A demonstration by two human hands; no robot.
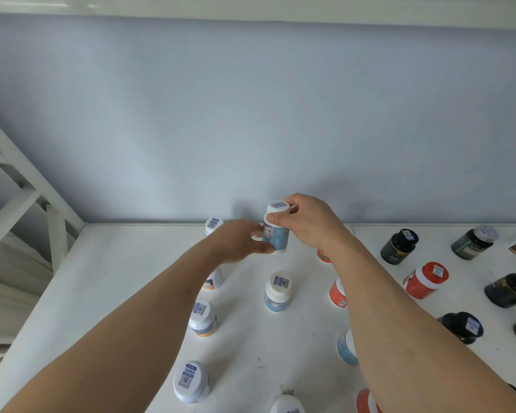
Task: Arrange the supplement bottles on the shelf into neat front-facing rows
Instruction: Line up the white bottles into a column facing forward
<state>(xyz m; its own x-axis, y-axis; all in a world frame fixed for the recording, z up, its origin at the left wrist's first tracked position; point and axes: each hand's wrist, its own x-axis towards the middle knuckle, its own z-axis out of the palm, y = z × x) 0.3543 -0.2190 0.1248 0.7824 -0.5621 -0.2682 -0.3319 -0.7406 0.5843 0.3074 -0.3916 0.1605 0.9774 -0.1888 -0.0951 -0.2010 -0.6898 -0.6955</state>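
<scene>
Both arms outstretched; left hand (240, 241) cupped low; right hand (309, 223) pinching high.

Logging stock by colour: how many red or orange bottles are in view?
4: back bottle by the right wrist; middle bottle against the right forearm; red-lidded bottle further right; bottom-edge bottle, cut off. The forearm may hide more.

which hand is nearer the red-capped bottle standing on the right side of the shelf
Right. The right hand grips the blue-label bottle at the back, nearer the red-capped bottle. The left hand is farther left on that same bottle.
</scene>
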